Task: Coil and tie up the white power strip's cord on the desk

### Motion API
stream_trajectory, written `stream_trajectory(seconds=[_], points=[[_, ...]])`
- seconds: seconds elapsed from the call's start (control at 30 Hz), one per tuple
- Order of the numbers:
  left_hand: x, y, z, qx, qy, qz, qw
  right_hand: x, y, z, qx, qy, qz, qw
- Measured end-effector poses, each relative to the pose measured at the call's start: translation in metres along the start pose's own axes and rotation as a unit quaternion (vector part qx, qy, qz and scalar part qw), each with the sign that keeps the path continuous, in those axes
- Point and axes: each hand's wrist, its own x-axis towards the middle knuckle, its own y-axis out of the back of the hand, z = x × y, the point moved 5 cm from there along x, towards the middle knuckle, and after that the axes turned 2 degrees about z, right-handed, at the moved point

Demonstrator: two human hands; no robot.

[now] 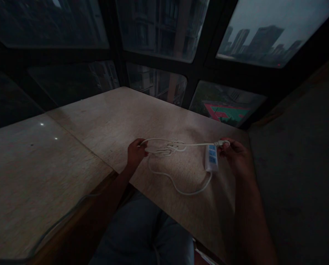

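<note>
A white power strip point(211, 162) with blue socket faces lies on the pale stone-look surface point(109, 121), just left of my right hand. From its near end the white cord point(190, 193) loops round to a loose tangle in the middle. My right hand point(233, 151) pinches the cord's plug point(221, 143) at its far right end, and the cord runs fairly straight from there to the tangle. At the tangle's left side my left hand point(136, 151) is closed on loops of the same cord. The fingertips are partly hidden in the dim light.
Dark-framed windows point(158, 33) rise behind the surface, with buildings outside. A dark wall point(296, 176) stands close on the right. At lower left, another thin cable point(62, 219) runs across the surface's edge. My legs point(145, 228) are below the near edge.
</note>
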Motion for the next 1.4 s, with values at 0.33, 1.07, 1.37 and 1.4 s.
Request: stream_trajectory(seconds=[0.33,1.07,1.37,1.4], points=[[-0.011,-0.025,-0.02,-0.284,0.158,-0.081,0.942,-0.009,0.008,0.018,-0.09,-0.158,-0.182,0.966],[-0.083,-0.032,-0.052,-0.273,0.404,-0.138,0.862,-0.02,-0.023,0.036,0.019,-0.281,-0.181,0.942],[-0.041,-0.019,-0.035,-0.301,0.333,-0.088,0.889,0.017,0.06,0.045,0.126,-0.228,-0.035,0.965],[-0.036,-0.02,-0.028,-0.307,0.324,-0.102,0.889,0.019,0.066,0.046,0.134,-0.225,-0.036,0.964]])
